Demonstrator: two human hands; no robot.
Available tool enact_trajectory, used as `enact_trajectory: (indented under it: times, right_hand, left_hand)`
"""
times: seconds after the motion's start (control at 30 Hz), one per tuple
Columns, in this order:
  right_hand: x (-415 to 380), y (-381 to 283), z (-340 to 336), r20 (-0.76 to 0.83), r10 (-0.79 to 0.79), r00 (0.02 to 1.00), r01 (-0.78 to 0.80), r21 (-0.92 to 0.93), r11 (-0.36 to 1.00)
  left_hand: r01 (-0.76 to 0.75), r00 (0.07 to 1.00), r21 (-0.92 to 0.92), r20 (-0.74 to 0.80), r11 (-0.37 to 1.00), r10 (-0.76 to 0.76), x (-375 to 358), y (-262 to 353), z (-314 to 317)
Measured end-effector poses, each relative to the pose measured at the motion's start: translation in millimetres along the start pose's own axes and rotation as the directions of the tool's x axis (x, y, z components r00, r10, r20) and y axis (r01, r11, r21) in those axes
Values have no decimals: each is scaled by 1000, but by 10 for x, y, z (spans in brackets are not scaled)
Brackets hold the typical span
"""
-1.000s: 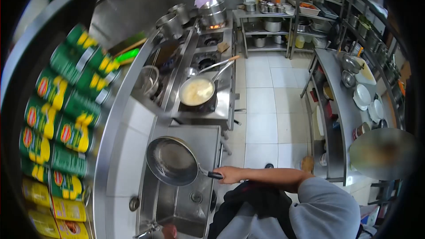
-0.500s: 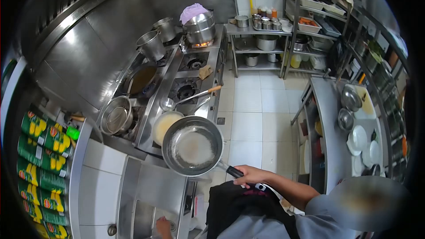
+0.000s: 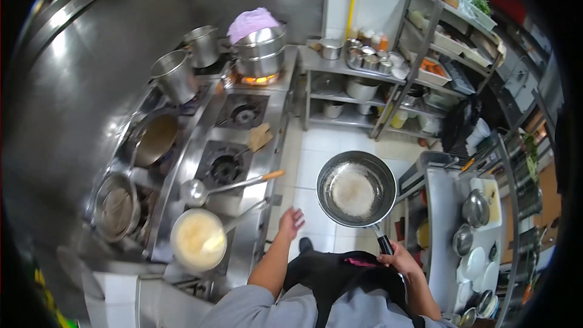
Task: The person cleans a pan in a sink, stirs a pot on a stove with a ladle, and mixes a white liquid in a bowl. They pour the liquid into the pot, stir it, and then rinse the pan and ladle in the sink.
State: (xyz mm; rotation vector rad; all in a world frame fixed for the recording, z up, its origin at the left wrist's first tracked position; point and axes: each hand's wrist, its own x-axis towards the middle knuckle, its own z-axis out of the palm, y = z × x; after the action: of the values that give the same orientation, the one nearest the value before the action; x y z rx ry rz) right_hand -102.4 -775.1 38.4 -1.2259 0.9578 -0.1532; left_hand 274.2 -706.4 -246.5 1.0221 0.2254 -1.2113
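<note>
My right hand (image 3: 399, 259) is closed around the black handle of a deep frying pan (image 3: 355, 190). The pan hangs over the floor between the stove and the right-hand counter, its inside dark-sided with a whitish bottom. Beside the stove's front edge, my left hand (image 3: 292, 222) is empty, its fingers slightly apart. To its left on the stove, a saucepan (image 3: 198, 241) holds pale yellow contents. A ladle (image 3: 194, 193) with a wooden handle end lies just behind that saucepan.
A lidded steamer pot (image 3: 260, 54) with a purple cloth on top stands over a lit flame. A wok (image 3: 156, 140) and a strainer (image 3: 116, 206) sit along the stove's back. Bowls (image 3: 475, 208) and plates fill the right counter (image 3: 442, 206). Shelves (image 3: 355, 73) stand ahead.
The view has turned. The frying pan has moved right, away from the stove, in my right hand. My left hand has risen from near the sink to the stove's front edge.
</note>
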Motion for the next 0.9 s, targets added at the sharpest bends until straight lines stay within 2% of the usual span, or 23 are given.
enact_trajectory:
  times: [0.03, 0.07, 0.17, 0.2, 0.23, 0.3, 0.37, 0.4, 0.47, 0.53, 0.57, 0.6, 0.63, 0.67, 0.7, 0.73, 0.8, 0.87, 0.9]
  right_hand:
    - [65, -84, -89, -39, -2, 999, 2, -6, 1000]
    - [136, -163, -184, -74, -11, 997, 10, -13, 1000]
    - [322, -482, -360, -178, 5, 984, -2, 17, 1000]
    - [398, -564, -399, -216, 33, 976, -22, 53, 998]
    - [503, -658, -472, -240, 61, 969, -50, 53, 997]
    - [773, -790, -637, -226, 57, 972, -46, 53, 998]
    - [1135, -966, -776, -170, 67, 983, -62, 37, 997]
    - [1348, -1083, -823, -152, 72, 986, -68, 30, 997]
    - [1814, -1310, -901, -83, 83, 993, -88, -54, 995]
    - [2360, -1456, -956, 22, 123, 992, -120, -110, 987]
    - [2677, -1531, -966, 82, 138, 987, -124, -159, 979]
    - [3057, -1655, -948, 156, 157, 975, -119, -224, 967]
    - [3406, -1734, -883, 237, 166, 957, -104, -255, 961]
    - [3746, -1846, -782, 306, 181, 935, -73, -333, 940]
    - [4064, -1925, -648, 380, 209, 901, -50, -387, 921]
    - [4316, -2015, -503, 444, 231, 866, -18, -434, 901]
    - [4741, -2235, -61, 571, 282, 771, 82, -528, 845]
    - [5071, -2306, 397, 691, 319, 649, 152, -528, 836]
    - [5245, -2272, 632, 744, 314, 590, 214, -519, 827]
  left_hand:
    - [38, 999, -136, 16, 990, -36, 583, 78, 57]
    - [-40, 997, -215, -70, 976, 25, 930, 209, 253]
    - [-83, 925, -341, -376, 937, -55, 1016, 945, 1003]
    - [-70, 929, -331, -366, 941, -59, 1210, 1044, 983]
    - [-69, 945, -397, -321, 915, -68, 1434, 1094, 883]
    - [-69, 959, -463, -274, 884, -68, 1677, 1282, 868]
    - [-212, 952, -556, -305, 804, 41, 1686, 1547, 865]
    - [-228, 946, -560, -320, 797, 45, 1687, 1704, 815]
    - [-460, 886, -682, -392, 569, 246, 1654, 1957, 644]
    - [-510, 852, -741, -365, 436, 376, 1564, 2203, 437]
    - [-580, 800, -698, -389, 421, 457, 1571, 2348, 361]
    - [-596, 788, -675, -387, 435, 479, 1605, 2424, 225]
    - [-660, 749, -655, -537, 369, 387, 1468, 2605, 376]
    - [-717, 697, -612, -607, 333, 382, 1194, 2715, 605]
    - [-734, 671, -613, -590, 293, 449, 1056, 2736, 595]
    - [-682, 718, -681, -552, 267, 424, 784, 2726, 706]
    - [-708, 695, -643, -560, 292, 452, 322, 2617, 1003]
    - [-717, 687, -637, -578, 282, 441, -121, 2345, 1214]
    - [-766, 638, -564, -607, 308, 474, -327, 2178, 1297]
